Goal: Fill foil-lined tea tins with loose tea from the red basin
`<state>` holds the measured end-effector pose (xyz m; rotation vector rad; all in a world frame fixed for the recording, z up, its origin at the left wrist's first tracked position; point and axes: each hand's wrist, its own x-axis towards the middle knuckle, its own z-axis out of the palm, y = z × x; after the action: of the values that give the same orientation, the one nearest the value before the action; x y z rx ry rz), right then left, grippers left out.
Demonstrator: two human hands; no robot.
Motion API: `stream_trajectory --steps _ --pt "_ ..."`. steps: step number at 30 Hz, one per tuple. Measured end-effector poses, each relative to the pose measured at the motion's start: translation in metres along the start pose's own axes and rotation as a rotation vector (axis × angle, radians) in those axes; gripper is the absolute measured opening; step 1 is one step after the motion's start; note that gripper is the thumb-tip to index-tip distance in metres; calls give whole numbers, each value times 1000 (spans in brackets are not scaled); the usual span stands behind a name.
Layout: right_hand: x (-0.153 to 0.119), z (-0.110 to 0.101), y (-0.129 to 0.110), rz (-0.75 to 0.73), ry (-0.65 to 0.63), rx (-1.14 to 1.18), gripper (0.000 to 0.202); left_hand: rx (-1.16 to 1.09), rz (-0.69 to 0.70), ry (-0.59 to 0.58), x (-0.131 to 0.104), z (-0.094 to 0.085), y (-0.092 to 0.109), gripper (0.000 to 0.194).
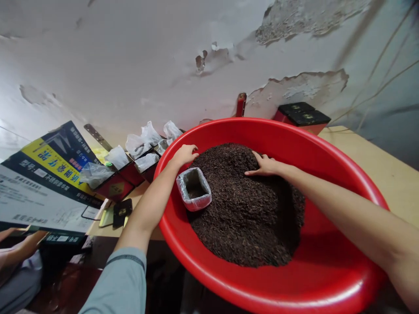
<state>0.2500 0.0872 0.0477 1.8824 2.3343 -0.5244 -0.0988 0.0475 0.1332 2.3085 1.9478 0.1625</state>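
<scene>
A wide red plastic basin (pixel 330 279) holds a large heap of dark, dry loose tea leaves (pixel 242 218). My right hand (pixel 266 165) lies on the upper part of the heap, its fingers spread and nothing gripped. At the basin's left inner side, my left hand (pixel 186 155) hovers or rests by the rim with fingers loosely stretched; whether it touches the rim is unclear. Just below it, a small box lined with a clear plastic bag (pixel 195 189) stands slightly tilted on the leaves. Its opening faces up and some dark material shows inside.
Several red and black boxes with plastic liners (pixel 121 179) stand left of the basin, beside black lids (pixel 122 213). Closed dark boxes (pixel 303 114) sit behind it on the wooden table (pixel 393 174). A printed carton (pixel 42 187) leans left; another person's hands (pixel 31 244) are lower left.
</scene>
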Motion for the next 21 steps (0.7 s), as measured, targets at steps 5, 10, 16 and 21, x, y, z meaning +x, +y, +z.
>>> stream_trajectory --steps 5,10,16,21 --pt "-4 2 -16 -3 94 -22 108 12 62 -138 3 11 1 31" --pt "-11 -6 -27 -87 107 -96 78 22 93 -180 2 12 4 31" --pt "-15 -20 -45 -186 129 -145 65 10 117 -171 -8 4 9 33" --pt "-24 -39 -58 -383 157 -146 54 -26 155 -139 -8 4 11 31"
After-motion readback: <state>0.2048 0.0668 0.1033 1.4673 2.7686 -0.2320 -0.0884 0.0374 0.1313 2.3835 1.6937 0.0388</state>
